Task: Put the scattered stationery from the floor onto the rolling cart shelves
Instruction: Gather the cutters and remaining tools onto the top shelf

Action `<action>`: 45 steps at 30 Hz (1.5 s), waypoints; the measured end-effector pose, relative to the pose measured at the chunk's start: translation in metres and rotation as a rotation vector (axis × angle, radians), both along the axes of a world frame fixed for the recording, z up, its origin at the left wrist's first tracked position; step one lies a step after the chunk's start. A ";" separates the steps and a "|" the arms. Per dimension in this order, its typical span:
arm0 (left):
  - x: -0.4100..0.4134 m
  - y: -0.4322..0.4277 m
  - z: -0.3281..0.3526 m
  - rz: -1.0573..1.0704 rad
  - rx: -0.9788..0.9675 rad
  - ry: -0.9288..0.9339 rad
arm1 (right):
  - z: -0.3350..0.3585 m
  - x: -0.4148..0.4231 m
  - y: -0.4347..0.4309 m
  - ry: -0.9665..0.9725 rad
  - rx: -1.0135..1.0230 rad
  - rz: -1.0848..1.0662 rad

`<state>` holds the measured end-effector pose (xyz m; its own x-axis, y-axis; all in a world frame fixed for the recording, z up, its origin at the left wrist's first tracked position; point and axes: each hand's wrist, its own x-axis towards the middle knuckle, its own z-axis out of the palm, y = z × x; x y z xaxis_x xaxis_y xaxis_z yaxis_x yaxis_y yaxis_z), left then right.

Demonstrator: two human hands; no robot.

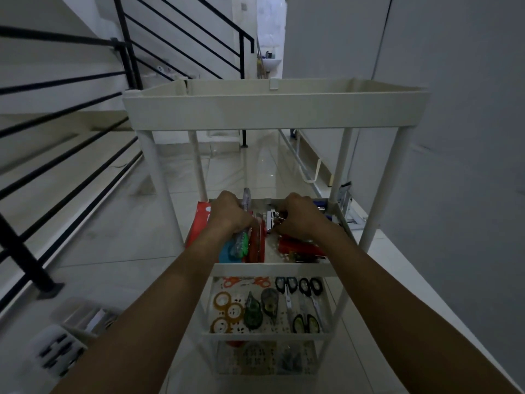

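Note:
A white rolling cart [272,109] stands in front of me, with both my arms under its top tray. My left hand [227,214] is closed around a clear glittery pen-like item [246,200] on the second shelf, beside red and teal packs [257,243]. My right hand [298,220] grips a small metal and white stapler-like item [271,220] on the same shelf, above a red flat pack [301,247]. The shelf below holds scissors [301,285], correction tapes [261,304] and orange tape rolls [227,311].
A black stair railing [71,132] runs along the left. Two white organiser trays [65,336] with pens and cards sit on the tiled floor at lower left. A grey wall [440,109] is on the right, with a white frame [309,166] leaning at its base.

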<state>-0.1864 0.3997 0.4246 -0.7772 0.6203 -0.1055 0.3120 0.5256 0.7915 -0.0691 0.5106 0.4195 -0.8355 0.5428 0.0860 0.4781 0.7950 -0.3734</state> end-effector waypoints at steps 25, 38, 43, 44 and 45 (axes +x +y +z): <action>0.001 0.010 -0.027 -0.116 -0.016 0.412 | 0.022 0.029 -0.014 0.510 -0.496 0.114; -0.001 -0.014 -0.006 -0.258 -0.078 0.007 | 0.007 0.048 -0.032 0.558 -0.115 0.391; -0.002 -0.017 -0.007 -0.244 -0.078 0.023 | -0.009 0.055 -0.029 0.474 0.062 0.402; -0.001 -0.017 -0.008 -0.240 -0.077 0.005 | -0.012 0.055 -0.028 0.447 0.100 0.421; -0.001 -0.017 -0.008 -0.234 -0.076 -0.013 | -0.014 0.055 -0.028 0.420 0.123 0.440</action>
<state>-0.1876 0.3830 0.4169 -0.6117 0.7731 -0.1678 0.4224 0.4985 0.7570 -0.0139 0.4831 0.4053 -0.8600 0.1204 0.4958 -0.0718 0.9335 -0.3512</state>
